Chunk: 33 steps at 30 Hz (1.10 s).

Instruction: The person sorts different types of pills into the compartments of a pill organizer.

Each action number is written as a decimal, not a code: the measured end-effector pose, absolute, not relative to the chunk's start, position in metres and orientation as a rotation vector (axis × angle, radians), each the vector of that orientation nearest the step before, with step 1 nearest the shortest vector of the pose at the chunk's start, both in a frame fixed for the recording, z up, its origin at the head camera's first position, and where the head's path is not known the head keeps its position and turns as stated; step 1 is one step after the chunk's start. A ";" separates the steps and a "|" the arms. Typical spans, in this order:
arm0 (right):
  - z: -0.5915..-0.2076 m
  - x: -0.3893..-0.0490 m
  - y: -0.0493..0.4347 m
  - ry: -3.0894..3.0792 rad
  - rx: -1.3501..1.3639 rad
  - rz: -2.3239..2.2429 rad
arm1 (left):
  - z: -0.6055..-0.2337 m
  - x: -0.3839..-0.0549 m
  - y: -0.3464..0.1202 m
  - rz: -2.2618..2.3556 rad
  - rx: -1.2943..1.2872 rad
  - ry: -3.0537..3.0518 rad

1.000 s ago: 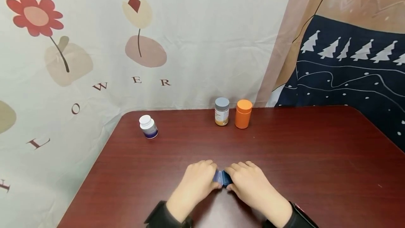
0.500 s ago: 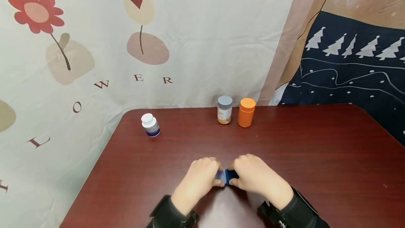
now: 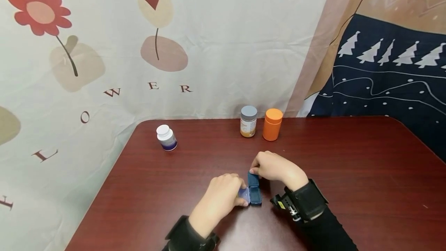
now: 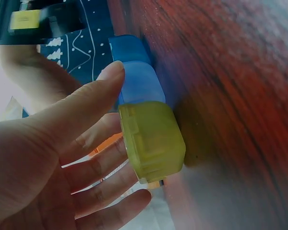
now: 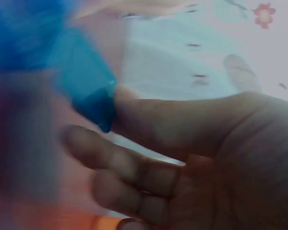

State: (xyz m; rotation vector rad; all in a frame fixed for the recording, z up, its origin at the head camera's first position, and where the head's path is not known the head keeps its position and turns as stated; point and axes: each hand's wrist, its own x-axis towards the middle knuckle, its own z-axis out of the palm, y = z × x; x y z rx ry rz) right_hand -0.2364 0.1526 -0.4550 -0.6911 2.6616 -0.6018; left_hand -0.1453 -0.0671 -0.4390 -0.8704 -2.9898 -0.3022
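A small pill organizer (image 3: pixel 255 196) with colored compartments lies on the table in front of me. Its dark blue end has the lid (image 3: pixel 253 179) flipped up, with the hollow showing. My left hand (image 3: pixel 224 193) grips the lavender and yellow part between thumb and fingers; the yellow compartment (image 4: pixel 156 141) shows closest in the left wrist view. My right hand (image 3: pixel 275 169) is at the far edge of the lid. In the right wrist view its thumb touches a corner of the blue lid (image 5: pixel 89 79), while the loosely bent fingers sit just below, apart from it.
Farther back stand a white bottle (image 3: pixel 167 138) at the left, a grey-capped bottle (image 3: pixel 248 122) and an orange bottle (image 3: pixel 272 125) near the back edge. A printed cloth (image 3: pixel 223 49) hangs behind the brown table (image 3: pixel 348 185).
My right hand has moved away from me, from gripping the dark blue end to the lid's far edge, and the lid has swung open. My left hand keeps its hold.
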 end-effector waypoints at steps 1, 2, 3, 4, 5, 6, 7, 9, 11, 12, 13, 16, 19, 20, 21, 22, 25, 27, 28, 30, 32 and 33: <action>-0.455 -0.236 0.150 2.669 -0.668 -0.592 | -0.437 -0.144 -0.067 -0.305 -0.869 -2.998; -0.454 -0.234 0.148 2.683 -0.646 -0.586 | -0.433 -0.143 -0.066 -0.312 -0.863 -3.008; -0.452 -0.233 0.145 2.689 -0.629 -0.582 | -0.431 -0.142 -0.066 -0.320 -0.858 -3.020; -0.447 -0.229 0.143 2.699 -0.610 -0.578 | -0.431 -0.142 -0.066 -0.323 -0.855 -3.017; -0.445 -0.229 0.143 2.707 -0.600 -0.581 | -0.431 -0.141 -0.066 -0.327 -0.852 -3.021; -0.436 -0.223 0.141 2.718 -0.592 -0.581 | -0.431 -0.141 -0.066 -0.327 -0.853 -3.019; -0.426 -0.217 0.139 2.725 -0.584 -0.578 | -0.432 -0.140 -0.066 -0.318 -0.856 -3.022; -0.403 -0.205 0.136 2.730 -0.566 -0.590 | -0.433 -0.139 -0.066 -0.269 -0.872 -3.012; -0.385 -0.196 0.133 2.743 -0.547 -0.603 | -0.429 -0.135 -0.065 -0.204 -0.875 -3.005; -0.376 -0.193 0.132 2.763 -0.545 -0.596 | -0.428 -0.133 -0.065 -0.170 -0.877 -2.993; -0.371 -0.192 0.132 2.797 -0.572 -0.582 | -0.426 -0.132 -0.065 -0.141 -0.876 -2.984; -0.364 -0.201 0.139 2.965 -0.736 -0.502 | -0.417 -0.127 -0.064 -0.086 -0.867 -2.935; -0.362 -0.219 0.152 3.163 -1.003 -0.389 | -0.406 -0.124 -0.062 -0.058 -0.867 -2.918; -0.362 -0.227 0.156 3.213 -1.098 -0.362 | -0.402 -0.123 -0.062 -0.044 -0.866 -2.920; -0.361 -0.235 0.161 3.256 -1.183 -0.336 | -0.395 -0.121 -0.061 -0.037 -0.860 -2.945; -0.359 -0.242 0.166 3.291 -1.250 -0.316 | -0.392 -0.121 -0.060 -0.026 -0.858 -2.951; -0.353 -0.261 0.178 3.358 -1.329 -0.281 | -0.388 -0.121 -0.059 -0.002 -0.846 -2.959; -0.349 -0.270 0.183 3.383 -1.256 -0.273 | -0.388 -0.121 -0.059 0.000 -0.834 -2.947; -0.348 -0.273 0.186 3.387 -1.192 -0.276 | -0.389 -0.121 -0.059 0.005 -0.826 -2.937; -0.346 -0.277 0.189 3.384 -1.046 -0.267 | -0.390 -0.121 -0.059 0.016 -0.813 -2.920; -0.345 -0.280 0.191 3.367 -0.905 -0.251 | -0.390 -0.121 -0.060 0.038 -0.799 -2.904; -0.346 -0.281 0.191 3.354 -0.851 -0.247 | -0.391 -0.122 -0.060 0.044 -0.791 -2.903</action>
